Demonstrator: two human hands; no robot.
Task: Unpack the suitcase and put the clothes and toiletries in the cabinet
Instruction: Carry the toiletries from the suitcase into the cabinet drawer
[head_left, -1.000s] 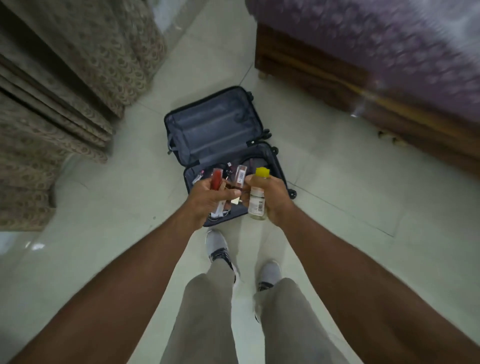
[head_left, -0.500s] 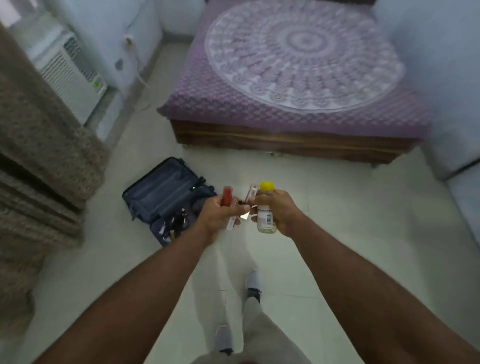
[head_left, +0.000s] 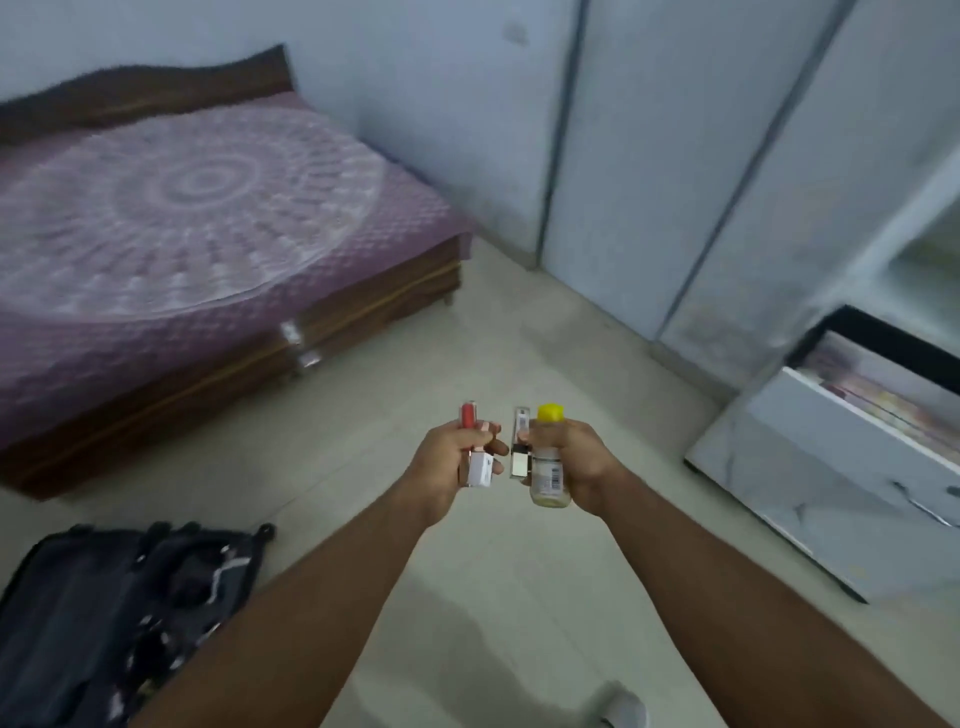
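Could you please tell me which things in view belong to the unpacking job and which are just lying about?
Part of the job:
- red tube in the left hand
- yellow-capped bottle and slim cosmetic stick in the right hand
- open suitcase
- open drawer below the white cabinet doors

Lying about:
- bed

Tile floor (head_left: 519, 332) carried suitcase (head_left: 119, 623) left of fingers, bed (head_left: 208, 249) beyond, open drawer unit (head_left: 841, 467) right.
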